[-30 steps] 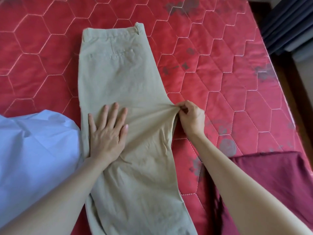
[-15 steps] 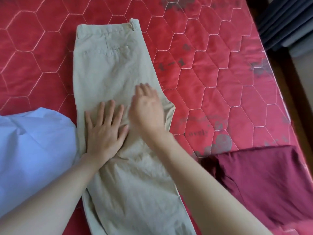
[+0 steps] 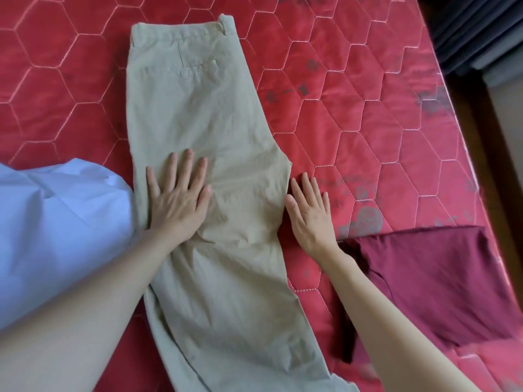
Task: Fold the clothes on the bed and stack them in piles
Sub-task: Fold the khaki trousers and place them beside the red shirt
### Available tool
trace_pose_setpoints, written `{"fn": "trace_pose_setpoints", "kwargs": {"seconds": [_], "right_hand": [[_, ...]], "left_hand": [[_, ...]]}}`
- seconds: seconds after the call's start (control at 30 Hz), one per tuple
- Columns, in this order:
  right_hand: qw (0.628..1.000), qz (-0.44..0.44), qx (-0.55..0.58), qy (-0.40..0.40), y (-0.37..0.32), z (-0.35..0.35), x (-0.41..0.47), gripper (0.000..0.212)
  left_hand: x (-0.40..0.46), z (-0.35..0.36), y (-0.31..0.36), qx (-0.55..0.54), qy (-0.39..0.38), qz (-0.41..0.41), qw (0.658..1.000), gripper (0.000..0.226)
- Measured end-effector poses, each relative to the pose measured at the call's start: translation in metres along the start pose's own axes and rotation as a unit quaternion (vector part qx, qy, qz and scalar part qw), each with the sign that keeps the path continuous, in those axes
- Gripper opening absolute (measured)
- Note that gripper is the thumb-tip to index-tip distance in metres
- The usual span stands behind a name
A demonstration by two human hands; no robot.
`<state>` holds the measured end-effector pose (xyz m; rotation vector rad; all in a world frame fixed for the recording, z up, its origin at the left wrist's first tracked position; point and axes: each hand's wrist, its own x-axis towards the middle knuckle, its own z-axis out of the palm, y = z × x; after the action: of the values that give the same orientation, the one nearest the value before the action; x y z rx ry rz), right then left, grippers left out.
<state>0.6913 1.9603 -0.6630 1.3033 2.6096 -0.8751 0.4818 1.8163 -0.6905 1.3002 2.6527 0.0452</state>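
Observation:
Beige trousers lie folded lengthwise on the red quilted bed, waistband at the far end, legs running toward me. My left hand presses flat on the trousers near the seat, fingers spread. My right hand lies flat on the bed with straight fingers, just beside the trousers' right edge at the crotch point. A maroon garment lies folded at the right. A light blue garment lies at the left, touching the trousers' left edge.
The bed's right edge drops to a dark floor strip. Dark curtains hang at the top right. Bare red quilt spreads beyond the trousers at the far left and far right.
My right hand let go of the pinched crotch fabric, swept over the trousers, then slid off to the bed beside them. My left hand stayed pressing in place.

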Motion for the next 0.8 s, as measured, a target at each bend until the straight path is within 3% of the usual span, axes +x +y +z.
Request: {"fn": "trace_pose_setpoints", "kwargs": {"seconds": [0.17,0.27,0.37,0.5,0.63,0.7,0.8], "right_hand": [[0.977,-0.005,0.204,-0.063,-0.023,-0.001,-0.064,0.056],[0.965,0.021,0.247,-0.087,-0.028,0.006,-0.112,0.060],[0.965,0.031,0.241,-0.100,-0.019,0.014,-0.158,0.047],[0.962,0.080,0.219,-0.141,0.009,0.011,-0.222,0.068],[0.980,0.066,0.067,-0.172,0.047,0.008,-0.284,0.045],[0.977,0.093,0.011,-0.191,0.066,0.009,-0.309,0.037],[0.963,0.118,0.030,-0.239,0.093,0.014,-0.348,0.027]], "left_hand": [[-0.070,-0.013,0.025,-0.058,-0.016,-0.074,0.995,0.055],[-0.138,-0.017,0.043,-0.088,-0.011,-0.132,0.987,0.056],[-0.205,-0.014,0.062,-0.157,0.008,-0.198,0.968,0.056],[-0.282,-0.012,0.086,-0.271,0.004,-0.251,0.929,0.067],[-0.349,-0.016,0.115,-0.317,-0.011,-0.266,0.910,0.045],[-0.375,-0.013,0.129,-0.352,-0.023,-0.309,0.883,0.037],[-0.412,-0.006,0.147,-0.375,-0.039,-0.375,0.847,0.040]]}}
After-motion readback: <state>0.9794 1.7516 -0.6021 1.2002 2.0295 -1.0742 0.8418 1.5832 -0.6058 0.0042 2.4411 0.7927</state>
